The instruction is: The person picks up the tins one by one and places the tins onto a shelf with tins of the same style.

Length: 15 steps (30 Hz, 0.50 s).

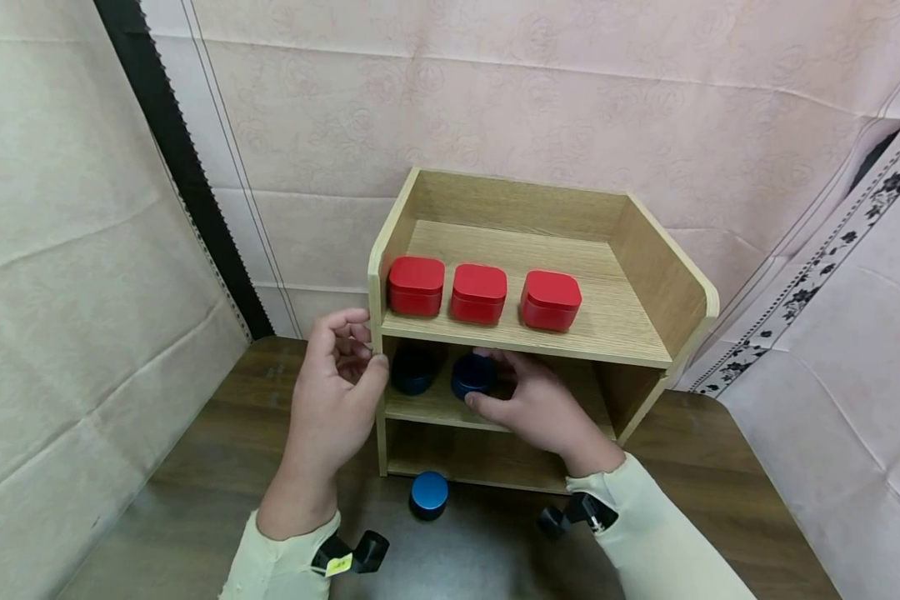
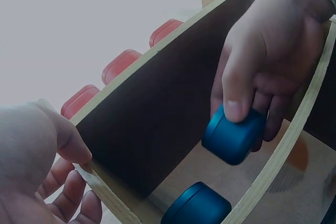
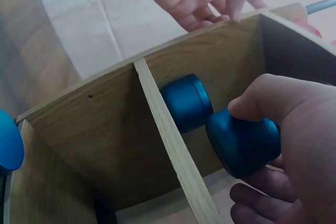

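Three blue containers point(image 1: 473, 375), right fingers point(image 3: 260, 98) gripping one (left wrist view: two)

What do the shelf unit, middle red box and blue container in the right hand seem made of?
Shelf unit: wood or wood-look board, matte, with visible grain. Middle red box: metal or plastic; its smooth, even satin colour fits both. Blue container: probably coated metal, given its satin, metallic sheen.

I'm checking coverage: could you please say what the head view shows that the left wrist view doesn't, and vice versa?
Only the head view: a blue container on the table before the shelf unit. Only the left wrist view: the top shelf's dark underside. Both: three red containers, two blue containers inside, the right hand gripping one, and the left hand.
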Motion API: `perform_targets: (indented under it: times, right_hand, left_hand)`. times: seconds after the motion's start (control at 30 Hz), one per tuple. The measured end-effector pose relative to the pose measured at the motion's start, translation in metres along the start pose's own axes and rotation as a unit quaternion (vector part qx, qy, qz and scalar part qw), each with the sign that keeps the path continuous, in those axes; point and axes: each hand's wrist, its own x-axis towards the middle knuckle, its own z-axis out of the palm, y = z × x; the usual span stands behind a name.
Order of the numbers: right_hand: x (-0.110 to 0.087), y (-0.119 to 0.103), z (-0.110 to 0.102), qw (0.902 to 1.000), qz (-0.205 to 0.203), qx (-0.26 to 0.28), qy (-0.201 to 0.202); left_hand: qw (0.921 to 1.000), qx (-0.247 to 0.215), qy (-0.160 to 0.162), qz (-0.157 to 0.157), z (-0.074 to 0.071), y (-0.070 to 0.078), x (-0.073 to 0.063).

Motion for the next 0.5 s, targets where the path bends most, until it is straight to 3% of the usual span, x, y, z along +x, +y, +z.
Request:
perform_targets:
  times: [0.5]
  right_hand:
    - [0.017,0.004,0.009,0.9997,-0.004,0.019,-0.017]
  left_hand:
    - [1.0,0.002,-0.004,-0.003,-0.001,0.0,0.0]
